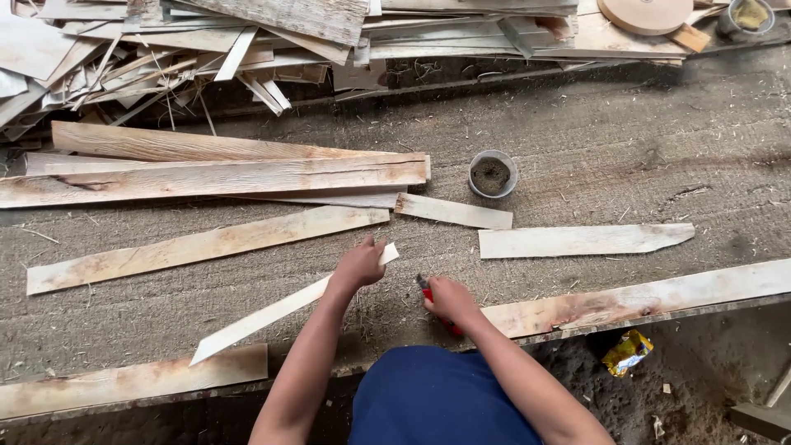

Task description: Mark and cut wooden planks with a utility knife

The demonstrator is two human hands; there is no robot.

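With both arms stretched forward over the table (643,140), the left hand (359,265) grasps the upper end of a thin slanting strip (272,314), while the right hand (449,300) is clenched round a red tool (427,292).

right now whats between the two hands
Head view: only bare, fibre-strewn mat lies between the left hand, on a thin wood strip, and right hand.

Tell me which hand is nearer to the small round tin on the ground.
Right. The right hand, holding a red tool, lies below the tin and only slightly to its left. The left hand, on a thin wood strip, is farther left.
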